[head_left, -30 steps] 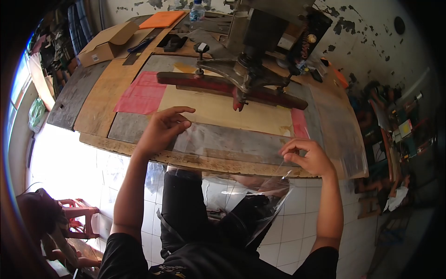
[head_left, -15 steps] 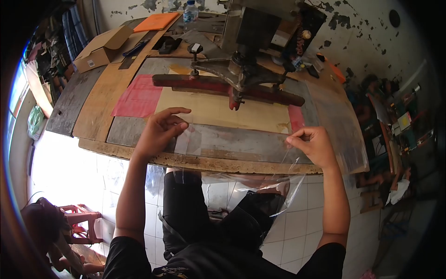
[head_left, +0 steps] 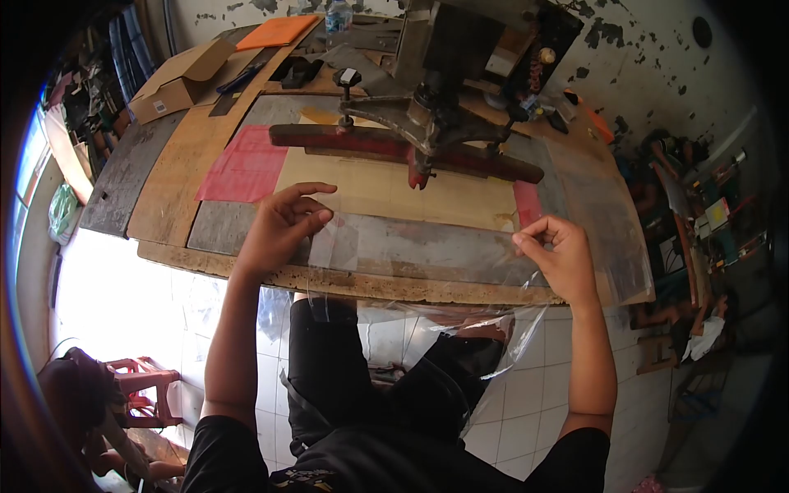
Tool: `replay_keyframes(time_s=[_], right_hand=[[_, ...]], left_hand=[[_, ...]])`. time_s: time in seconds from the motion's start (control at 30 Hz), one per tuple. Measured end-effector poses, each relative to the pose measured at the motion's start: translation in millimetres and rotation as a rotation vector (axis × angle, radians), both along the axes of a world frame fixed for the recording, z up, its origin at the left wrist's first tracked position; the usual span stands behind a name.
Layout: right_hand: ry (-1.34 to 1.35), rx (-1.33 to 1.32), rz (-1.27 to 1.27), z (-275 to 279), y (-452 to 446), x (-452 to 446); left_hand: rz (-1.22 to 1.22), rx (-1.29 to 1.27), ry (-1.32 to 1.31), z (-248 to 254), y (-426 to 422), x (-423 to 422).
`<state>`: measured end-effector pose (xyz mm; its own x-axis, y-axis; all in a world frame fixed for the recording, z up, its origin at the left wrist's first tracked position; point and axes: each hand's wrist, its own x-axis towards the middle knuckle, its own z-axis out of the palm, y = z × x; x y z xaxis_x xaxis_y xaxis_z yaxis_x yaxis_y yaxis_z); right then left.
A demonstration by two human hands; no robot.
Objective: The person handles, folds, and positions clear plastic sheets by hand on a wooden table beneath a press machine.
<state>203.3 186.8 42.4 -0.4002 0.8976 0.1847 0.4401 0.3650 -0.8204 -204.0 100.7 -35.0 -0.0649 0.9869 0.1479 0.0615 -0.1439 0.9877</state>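
A clear plastic sheet point(head_left: 427, 259) hangs between my hands, its lower part draping over the table's front edge above my legs. My left hand point(head_left: 288, 226) pinches its upper left corner between thumb and fingers, the index finger stretched out above. At the upper right corner, my right hand point(head_left: 556, 251) is closed in a pinch on the same sheet. Just beyond my hands lies a pale yellow panel point(head_left: 386, 191), with a pink piece point(head_left: 238, 168) at its left end. Over the panel stands a press head with a dark red bar point(head_left: 374, 149).
The wooden table edge point(head_left: 214, 261) runs in front of me. Back left are a cardboard box point(head_left: 182, 82), an orange folder point(head_left: 276, 32) and a water bottle point(head_left: 338, 18). A person point(head_left: 78, 394) sits low at left near a red stool point(head_left: 146, 390); other people are at far right.
My right hand has shifted slightly up and to the right, drawing the sheet's top edge straighter. The left hand stays nearly in place; the view has tilted a little.
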Motion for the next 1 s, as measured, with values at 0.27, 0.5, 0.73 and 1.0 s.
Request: replay_keyframes(time_s=[0.27, 0.5, 0.73, 1.0], right_hand=[[0.011, 0.056, -0.008, 4, -6, -2], [0.165, 0.046, 0.035, 4, -7, -2], [0.120, 0.001, 0.096, 3, -1, 9], [0.094, -0.002, 0.137, 9, -2, 8]], left_hand=[[0.032, -0.011, 0.004, -2, 0, -1], [0.036, 0.023, -0.015, -5, 2, -1], [0.038, 0.012, -0.013, -3, 2, 0], [0.035, 0.006, -0.012, -4, 2, -3]])
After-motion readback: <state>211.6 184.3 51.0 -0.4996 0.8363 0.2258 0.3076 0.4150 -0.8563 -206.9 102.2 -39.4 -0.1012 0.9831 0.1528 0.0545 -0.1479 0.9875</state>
